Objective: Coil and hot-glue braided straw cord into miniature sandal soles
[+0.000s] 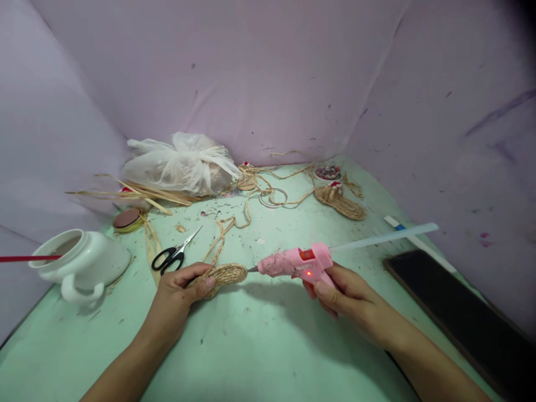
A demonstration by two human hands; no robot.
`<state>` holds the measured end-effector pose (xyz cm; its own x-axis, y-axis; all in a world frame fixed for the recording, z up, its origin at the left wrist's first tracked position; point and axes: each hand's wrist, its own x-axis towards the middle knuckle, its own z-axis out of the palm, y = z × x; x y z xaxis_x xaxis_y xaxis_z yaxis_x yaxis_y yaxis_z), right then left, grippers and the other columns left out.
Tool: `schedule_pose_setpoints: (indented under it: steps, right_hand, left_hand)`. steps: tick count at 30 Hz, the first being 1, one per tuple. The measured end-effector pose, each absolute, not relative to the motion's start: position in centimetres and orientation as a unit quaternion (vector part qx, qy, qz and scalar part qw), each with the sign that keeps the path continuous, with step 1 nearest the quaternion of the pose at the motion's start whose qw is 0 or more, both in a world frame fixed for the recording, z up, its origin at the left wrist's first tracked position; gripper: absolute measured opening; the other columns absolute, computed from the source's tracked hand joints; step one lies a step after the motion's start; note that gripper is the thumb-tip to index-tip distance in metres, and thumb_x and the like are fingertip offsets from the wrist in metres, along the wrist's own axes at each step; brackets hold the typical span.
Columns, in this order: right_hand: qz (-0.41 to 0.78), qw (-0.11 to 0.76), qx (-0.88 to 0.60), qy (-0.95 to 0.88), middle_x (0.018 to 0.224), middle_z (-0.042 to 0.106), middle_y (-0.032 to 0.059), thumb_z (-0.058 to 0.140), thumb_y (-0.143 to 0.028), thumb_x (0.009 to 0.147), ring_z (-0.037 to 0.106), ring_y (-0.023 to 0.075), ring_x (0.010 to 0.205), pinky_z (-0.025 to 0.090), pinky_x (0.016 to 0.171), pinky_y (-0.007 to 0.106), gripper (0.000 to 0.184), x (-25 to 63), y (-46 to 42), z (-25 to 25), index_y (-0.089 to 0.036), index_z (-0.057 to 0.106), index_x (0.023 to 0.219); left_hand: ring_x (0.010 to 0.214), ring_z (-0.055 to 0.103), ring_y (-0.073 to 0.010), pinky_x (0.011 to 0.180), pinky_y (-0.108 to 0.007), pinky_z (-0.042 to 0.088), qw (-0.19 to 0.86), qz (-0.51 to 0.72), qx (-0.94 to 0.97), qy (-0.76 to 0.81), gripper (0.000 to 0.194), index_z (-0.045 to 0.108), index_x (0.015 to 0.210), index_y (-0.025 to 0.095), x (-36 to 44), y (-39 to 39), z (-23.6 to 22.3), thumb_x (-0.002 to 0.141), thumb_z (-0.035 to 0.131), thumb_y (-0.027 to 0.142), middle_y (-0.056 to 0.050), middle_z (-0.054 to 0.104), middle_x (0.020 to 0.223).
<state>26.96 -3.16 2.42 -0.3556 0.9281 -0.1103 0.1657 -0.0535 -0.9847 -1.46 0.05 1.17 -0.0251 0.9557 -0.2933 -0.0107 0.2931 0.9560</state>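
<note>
My left hand [181, 290] is closed on a flat oval coil of braided jute rope [224, 274], held just above the green table [259, 346]. A loose braid [221, 237] trails from the coil toward the back. My right hand [343, 290] grips a pink hot glue gun [299, 262] with a red light lit on its handle. A long clear glue stick [385, 235] juts out of its rear. The gun's metal nozzle touches the right edge of the coil.
Black-handled scissors [172, 255] lie behind my left hand. A white jug [81, 262] lies on its side at left. At the back sit a plastic bag [180, 162], dry straw [138, 192], a finished rope sandal [339, 202]. A dark slab [460, 312] lies right.
</note>
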Motion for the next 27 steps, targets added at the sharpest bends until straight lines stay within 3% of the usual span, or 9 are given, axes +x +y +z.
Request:
schedule_pose_setpoints:
  steps: [11,17,22,27]
  right_hand:
    - [0.574,0.343,-0.451,-0.591,0.064,0.038,-0.004,0.049,-0.059,0.084,0.036,0.0105,0.054,0.032,0.048,0.023,0.041,26.9,-3.3,2.3,-0.02,0.05,0.075]
    - [0.56,0.345,-0.486,-0.576,0.055,0.044,-0.0043,0.053,-0.058,0.081,0.04,0.0099,0.048,0.031,0.044,0.022,0.04,27.2,-2.8,1.9,-0.018,0.061,0.082]
    - [0.52,0.412,-0.579,-0.474,0.05,0.052,-0.0026,0.057,-0.061,0.075,0.046,0.0106,0.041,0.036,0.041,0.023,0.043,27.3,-0.8,0.8,-0.018,0.056,0.07]
    - [0.458,0.394,-0.634,-0.484,0.053,0.056,0.0012,0.059,-0.056,0.074,0.051,0.0132,0.044,0.042,0.042,0.026,0.041,26.6,2.1,0.5,-0.016,0.061,0.066]
  left_hand:
    - [0.062,0.057,-0.0111,0.059,-0.02,0.044,0.57,0.438,0.39,0.575,0.03,0.074,0.077,0.014,-1.4,0.0,1.2,0.052,0.084,0.027,-0.002,0.071,0.07]
    - [0.063,0.058,-0.0136,0.059,-0.023,0.044,0.571,0.446,0.379,0.575,0.033,0.074,0.077,0.014,-1.3,-0.1,1.5,0.05,0.084,0.03,-0.004,0.071,0.072]
    - [0.062,0.052,-0.0124,0.057,-0.023,0.039,0.562,0.412,0.442,0.566,0.027,0.073,0.078,0.016,-1.7,-0.7,1.9,0.059,0.08,0.035,-0.001,0.066,0.069]
    - [0.059,0.043,-0.0115,0.054,-0.023,0.032,0.562,0.371,0.494,0.55,0.022,0.072,0.073,0.017,-1.7,-1.4,2.8,0.066,0.072,0.038,0.001,0.057,0.063]
